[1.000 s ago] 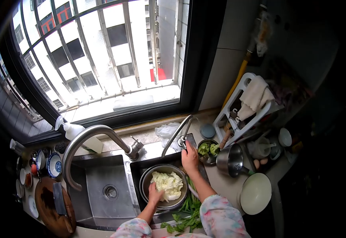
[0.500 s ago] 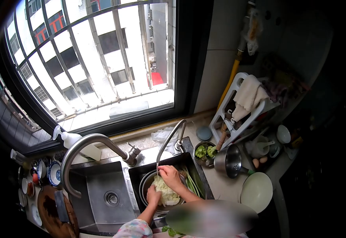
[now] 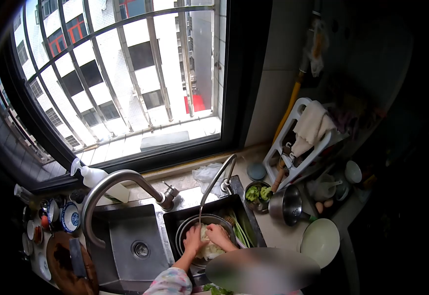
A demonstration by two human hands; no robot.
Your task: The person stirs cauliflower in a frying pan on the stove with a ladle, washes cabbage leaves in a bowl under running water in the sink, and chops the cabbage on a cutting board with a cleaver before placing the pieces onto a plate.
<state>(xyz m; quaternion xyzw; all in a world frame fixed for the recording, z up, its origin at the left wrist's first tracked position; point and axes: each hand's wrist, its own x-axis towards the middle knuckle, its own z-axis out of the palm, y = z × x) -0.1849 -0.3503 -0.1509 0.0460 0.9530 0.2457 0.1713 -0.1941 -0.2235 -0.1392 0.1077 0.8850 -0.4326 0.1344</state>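
Note:
Pale cabbage leaves (image 3: 208,250) fill a round metal bowl (image 3: 179,241) in the right-hand sink basin, under the thin curved faucet (image 3: 209,184). A narrow stream falls from its spout into the bowl. My left hand (image 3: 193,240) lies on the left part of the leaves with its fingers spread. From the right, my right hand (image 3: 218,236) reaches into the bowl, fingers bent down on the cabbage; its fingertips are partly hidden. Green stalks (image 3: 241,228) lie beside the bowl. A blurred oval covers my right forearm.
Left of the bowl are a large faucet (image 3: 111,182) and a second basin (image 3: 126,236). A knife (image 3: 77,258) rests on a round board (image 3: 59,255). To the right stand a bowl of green vegetables (image 3: 257,196), a steel pot (image 3: 285,206) and a pale bowl (image 3: 321,243).
My right hand has moved from the thin faucet down to the cabbage. The faucet's spout has swung over the bowl, and a stream now falls from it. My left hand has shifted up the leaves.

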